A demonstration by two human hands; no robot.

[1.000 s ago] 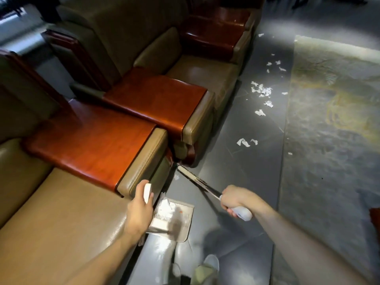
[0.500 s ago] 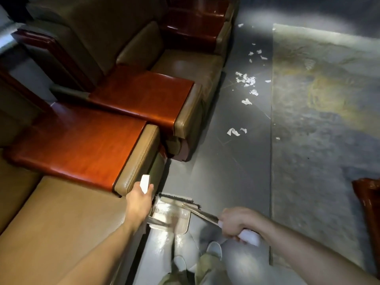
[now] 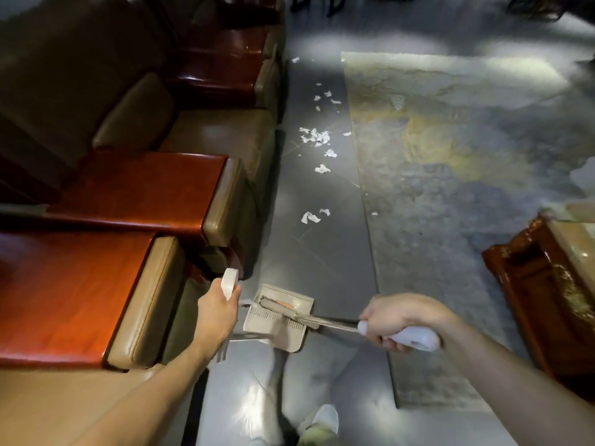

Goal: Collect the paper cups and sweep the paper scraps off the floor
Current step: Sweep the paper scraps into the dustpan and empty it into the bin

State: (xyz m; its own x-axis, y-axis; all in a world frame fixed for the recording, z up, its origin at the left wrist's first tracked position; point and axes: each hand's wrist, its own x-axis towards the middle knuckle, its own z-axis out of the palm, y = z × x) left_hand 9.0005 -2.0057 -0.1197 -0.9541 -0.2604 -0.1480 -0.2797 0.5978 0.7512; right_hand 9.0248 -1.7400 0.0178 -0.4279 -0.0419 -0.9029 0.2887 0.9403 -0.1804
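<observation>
My left hand grips the white handle of a beige dustpan, whose pan hangs just above the dark floor. My right hand grips the white handle of a broom; the brush head lies across the pan's mouth. White paper scraps lie on the floor strip ahead, with a denser cluster of scraps farther on and several more beyond it. No paper cup is in view.
Brown leather armchairs with red wooden armrest tops line the left side. A large patterned rug covers the floor at right. A carved red wooden table stands at the right edge. My white shoe is below.
The broom head swept from the floor ahead back into the dustpan's mouth. The view shifted forward and right, bringing the wooden table into sight.
</observation>
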